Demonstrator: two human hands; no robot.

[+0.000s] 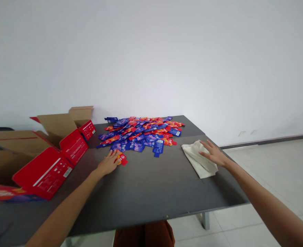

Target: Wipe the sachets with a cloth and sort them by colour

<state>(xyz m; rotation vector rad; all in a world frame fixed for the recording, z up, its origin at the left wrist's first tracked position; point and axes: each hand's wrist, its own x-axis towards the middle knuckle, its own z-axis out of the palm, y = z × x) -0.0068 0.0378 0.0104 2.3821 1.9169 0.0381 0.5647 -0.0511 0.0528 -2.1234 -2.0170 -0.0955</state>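
My left hand (108, 163) lies with its fingers stretched out on a flat red and orange carton (123, 158), at the near left edge of the heap. Over on the right, my right hand (213, 154) is spread above a crumpled white cloth (199, 160); whether its fingers touch the fabric I cannot tell. Between and beyond both hands is a wide heap of flattened small cartons (141, 132), blue-purple ones mixed with red-orange ones. One blue carton (158, 146) sticks out from the front of the heap.
Several cardboard boxes with red printed flaps (44, 171) stand open along the left side. The dark grey table (151, 192) ends at a front edge near my legs (144, 235) and has its right edge under my right forearm. A white wall (166, 61) rises behind.
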